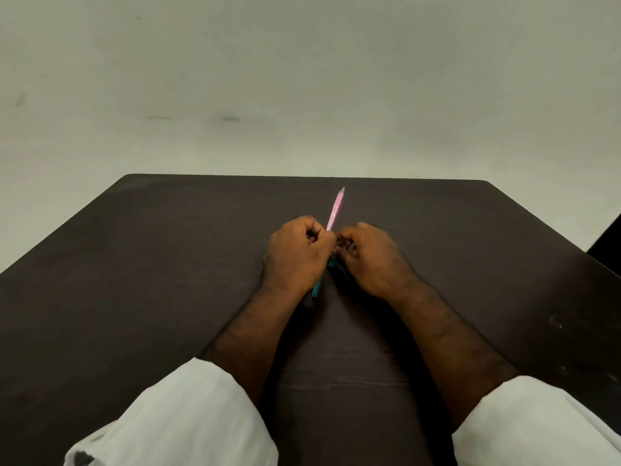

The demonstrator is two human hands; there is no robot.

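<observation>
A pink pen [336,210] sticks up and away from my left hand [297,255], whose curled fingers grip its lower part. A teal pen piece [318,286] shows below that hand, between the two wrists. My right hand [371,257] sits close against the left, fingers curled around a small part near the pen's grip; that part is mostly hidden, and I cannot tell what it is. Both hands hover over the middle of the dark table [134,264].
The dark wooden table's far edge [302,177] meets a pale wall. White sleeves [188,418] cover both upper forearms near the bottom of the view. A dark object [608,240] shows beyond the table's right edge.
</observation>
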